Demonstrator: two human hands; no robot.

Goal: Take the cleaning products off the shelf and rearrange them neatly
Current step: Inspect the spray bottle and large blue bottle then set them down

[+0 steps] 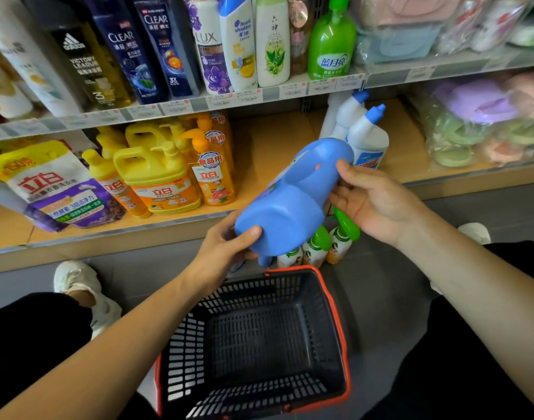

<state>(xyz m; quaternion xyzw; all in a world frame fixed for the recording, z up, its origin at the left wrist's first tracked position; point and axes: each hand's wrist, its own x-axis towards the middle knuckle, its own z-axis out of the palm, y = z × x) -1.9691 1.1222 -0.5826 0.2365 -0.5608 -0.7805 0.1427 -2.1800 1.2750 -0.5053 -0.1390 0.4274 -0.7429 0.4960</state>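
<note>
Nearest us, on the floor between our knees, stands the dark basket [181, 359] with a red rim, and nothing lies in it. Just beyond its far edge our left hand [226, 253] has its grip closed round the base of the blue bottle [293, 201], thumb on top and fingers under. Our right hand [371, 201] holds the upper end, thumb pressed on the side and fingers tucked beneath. The bottle lies tilted in the air, base toward us and top toward the shelf, touching neither floor nor shelf. Below and behind it a few small green-capped bottles [315, 250] stand on the floor. Further off, the lower shelf [275, 140] shows a bare gap between the yellow detergent jugs [156, 174] and the white bottles with blue caps [367, 137]. We judge the clearing step to be in hand, with this bottle midway between shelf and floor, though its direction cannot be read. Next we must turn it upright and set it down gently. That calls for steady hands and care not to topple the small bottles underneath.
</note>
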